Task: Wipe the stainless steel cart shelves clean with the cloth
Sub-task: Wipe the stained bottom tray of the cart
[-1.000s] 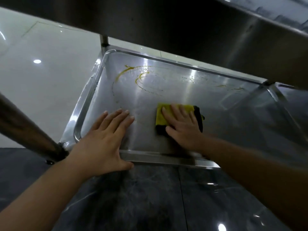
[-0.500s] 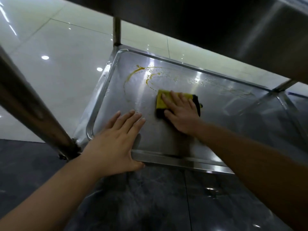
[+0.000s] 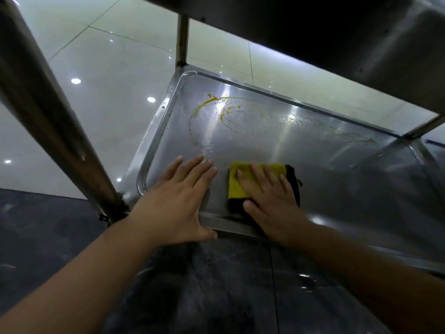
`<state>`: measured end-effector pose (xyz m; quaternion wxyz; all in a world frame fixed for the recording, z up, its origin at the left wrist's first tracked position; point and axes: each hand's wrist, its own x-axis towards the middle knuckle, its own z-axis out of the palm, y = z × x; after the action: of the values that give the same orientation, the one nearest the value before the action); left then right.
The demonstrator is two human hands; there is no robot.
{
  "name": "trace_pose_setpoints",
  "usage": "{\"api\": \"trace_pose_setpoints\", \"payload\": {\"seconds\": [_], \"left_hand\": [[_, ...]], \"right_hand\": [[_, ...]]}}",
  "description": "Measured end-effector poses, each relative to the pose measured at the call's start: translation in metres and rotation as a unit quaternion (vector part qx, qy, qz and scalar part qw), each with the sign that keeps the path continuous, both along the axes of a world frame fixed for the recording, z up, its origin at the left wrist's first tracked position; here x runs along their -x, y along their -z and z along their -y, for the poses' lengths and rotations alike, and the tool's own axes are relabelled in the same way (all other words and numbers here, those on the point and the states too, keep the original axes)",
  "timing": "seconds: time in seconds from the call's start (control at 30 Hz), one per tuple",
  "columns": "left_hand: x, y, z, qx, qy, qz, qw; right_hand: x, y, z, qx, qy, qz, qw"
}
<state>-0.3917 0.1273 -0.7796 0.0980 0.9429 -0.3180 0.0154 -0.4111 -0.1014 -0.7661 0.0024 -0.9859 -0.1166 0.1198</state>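
The cart's lower stainless steel shelf (image 3: 325, 150) lies below me, with yellow-brown smears (image 3: 212, 102) and droplets near its far left corner and along the far rim. A folded yellow and black cloth (image 3: 234, 182) lies flat near the shelf's front edge. My right hand (image 3: 269, 201) presses on the cloth with straight, spread fingers. My left hand (image 3: 178, 201) rests flat on the shelf beside it, to the left, thumb over the front rim. The cloth's right part is hidden under my right hand.
The upper shelf (image 3: 337, 32) overhangs close above. A thick cart post (image 3: 48, 112) slants down at the left to the shelf's front corner, a thin post (image 3: 182, 39) stands at the far left corner. Pale tiles lie beyond, dark marbled floor (image 3: 216, 285) in front.
My right hand has drawn the cloth back toward the front edge of the shelf. The view has shifted, so the left post looks larger. My left hand stays flat on the shelf.
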Motion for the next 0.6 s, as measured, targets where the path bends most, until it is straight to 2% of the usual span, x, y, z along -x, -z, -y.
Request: {"api": "trace_pose_setpoints", "payload": {"seconds": [0.1, 0.23, 0.4, 0.53, 0.6], "left_hand": [[0.001, 0.002, 0.000, 0.010, -0.001, 0.009, 1.000], [0.001, 0.004, 0.000, 0.011, -0.002, 0.014, 1.000], [0.000, 0.003, 0.000, 0.014, -0.002, 0.027, 1.000], [0.010, 0.003, -0.006, 0.013, -0.007, 0.030, 0.999], [0.023, 0.005, -0.017, 0.040, -0.024, 0.027, 0.999]], "right_hand": [[0.044, -0.001, -0.006, -0.034, -0.060, -0.016, 0.997], [0.025, -0.003, -0.009, -0.017, -0.059, 0.012, 0.998], [-0.075, 0.005, -0.018, -0.006, 0.051, 0.050, 0.997], [-0.153, -0.003, -0.023, -0.019, 0.129, 0.017, 0.991], [-0.170, -0.005, -0.026, -0.034, 0.161, 0.001, 0.986]]}}
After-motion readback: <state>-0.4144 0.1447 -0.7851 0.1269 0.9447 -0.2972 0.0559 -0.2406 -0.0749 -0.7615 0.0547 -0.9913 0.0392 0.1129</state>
